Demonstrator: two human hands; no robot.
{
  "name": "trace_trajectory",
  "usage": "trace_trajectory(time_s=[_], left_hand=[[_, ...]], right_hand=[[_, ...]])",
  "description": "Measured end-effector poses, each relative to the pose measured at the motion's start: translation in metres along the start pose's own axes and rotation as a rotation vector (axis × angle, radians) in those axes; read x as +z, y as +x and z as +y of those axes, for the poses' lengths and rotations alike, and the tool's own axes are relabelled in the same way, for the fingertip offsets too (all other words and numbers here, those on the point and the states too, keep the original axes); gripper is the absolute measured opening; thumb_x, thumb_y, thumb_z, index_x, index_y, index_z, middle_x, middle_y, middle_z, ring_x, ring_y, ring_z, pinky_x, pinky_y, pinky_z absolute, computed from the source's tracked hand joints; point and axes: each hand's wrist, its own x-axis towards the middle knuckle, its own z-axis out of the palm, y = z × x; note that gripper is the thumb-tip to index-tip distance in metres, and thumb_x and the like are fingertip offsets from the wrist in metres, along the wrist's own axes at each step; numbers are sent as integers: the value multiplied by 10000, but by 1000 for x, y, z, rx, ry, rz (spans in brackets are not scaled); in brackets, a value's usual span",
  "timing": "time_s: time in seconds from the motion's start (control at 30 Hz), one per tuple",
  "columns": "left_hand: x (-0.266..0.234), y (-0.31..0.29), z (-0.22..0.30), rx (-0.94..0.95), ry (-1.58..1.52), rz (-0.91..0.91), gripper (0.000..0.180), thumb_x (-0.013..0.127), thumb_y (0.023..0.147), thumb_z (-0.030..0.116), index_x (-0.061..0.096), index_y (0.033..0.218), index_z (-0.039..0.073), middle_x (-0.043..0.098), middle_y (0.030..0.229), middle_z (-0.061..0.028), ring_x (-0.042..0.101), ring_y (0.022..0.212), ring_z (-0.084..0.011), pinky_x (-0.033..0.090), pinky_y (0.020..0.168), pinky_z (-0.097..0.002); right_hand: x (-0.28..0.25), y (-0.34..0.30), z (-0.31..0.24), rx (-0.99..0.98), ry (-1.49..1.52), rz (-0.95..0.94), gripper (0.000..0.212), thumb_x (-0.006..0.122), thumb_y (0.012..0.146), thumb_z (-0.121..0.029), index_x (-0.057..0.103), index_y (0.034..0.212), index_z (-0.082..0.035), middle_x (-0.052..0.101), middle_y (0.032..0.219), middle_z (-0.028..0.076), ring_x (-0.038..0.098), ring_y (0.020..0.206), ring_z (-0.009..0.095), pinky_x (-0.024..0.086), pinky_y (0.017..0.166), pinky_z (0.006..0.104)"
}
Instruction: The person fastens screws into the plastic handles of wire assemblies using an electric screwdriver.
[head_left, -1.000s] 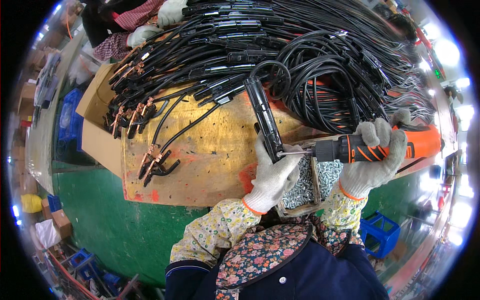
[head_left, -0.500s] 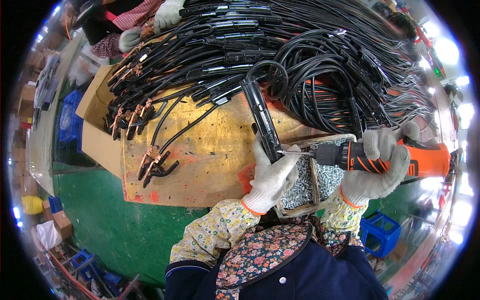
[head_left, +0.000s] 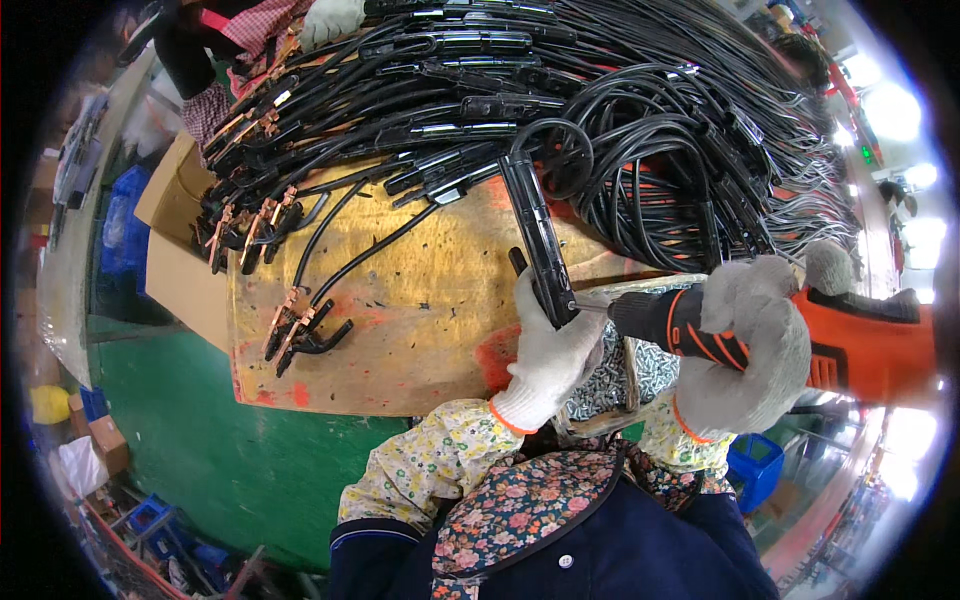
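My left hand, in a pale glove, is closed round the lower end of a long black plastic housing. A black cable loops out of the housing's top end. My right hand, also gloved, grips an orange and black power screwdriver, held roughly level. Its thin bit reaches the lower end of the housing beside my left fingers; whether a screw sits at its tip is too small to tell. Beneath the tool, a wooden box holds many small silvery screws.
Black cables with similar housings cover the far side of the worn yellow tabletop. Copper-coloured clamps lie at the left, near a cardboard box. Another person's gloved hand is at the far left. A blue stool stands lower right.
The screwdriver's rear has swung lower and nearer, so the tool tilts more. The housing has shifted slightly right in view. The other person's gloved hand has moved.
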Motion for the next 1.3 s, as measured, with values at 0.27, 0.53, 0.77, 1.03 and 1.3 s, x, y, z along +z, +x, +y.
trace_trajectory(time_s=[0.27, 0.53, 0.77, 1.03, 1.3], left_hand=[[0, 1, 0, 17, -55, -3, 682, 658, 856, 59, 192, 1350, 113, 511, 701, -10, 490, 468, -82, 380, 376, -238], [-4, 0, -3, 5, -35, -44, 662, 643, 838, 27, 205, 1326, 115, 493, 668, -15, 461, 416, -94, 350, 337, -245], [-9, 0, 6, 62, 52, -240, 504, 647, 882, 58, 320, 1250, 166, 502, 752, 2, 511, 551, -83, 402, 432, -211], [7, -53, 42, 354, -263, -328, 349, 570, 874, -25, 411, 1153, 112, 449, 645, 23, 428, 438, -73, 366, 407, -211], [181, 11, 57, 319, 1, -366, 297, 696, 856, 11, 470, 1034, 87, 542, 777, -23, 567, 681, -112, 504, 597, -254]], right_hand=[[-3, 9, 3, 131, -55, 44, 512, 605, 765, 61, 401, 1236, 75, 540, 709, 87, 505, 536, 172, 463, 533, 320], [-1, 11, 3, 133, -101, 77, 441, 577, 787, 73, 427, 1202, 79, 534, 720, 106, 517, 541, 181, 467, 524, 323], [-18, 27, -3, 206, -109, -142, 271, 573, 820, 60, 571, 1089, 26, 613, 783, 55, 598, 634, 150, 493, 585, 290], [-107, 13, -52, -80, 811, 186, 574, 534, 917, 7, 279, 1431, -5, 575, 850, 65, 396, 559, 66, 417, 484, 216], [-169, -2, -62, -154, 542, 767, 462, 531, 936, 8, 340, 1355, 47, 437, 811, 26, 357, 621, 61, 441, 541, 237]])
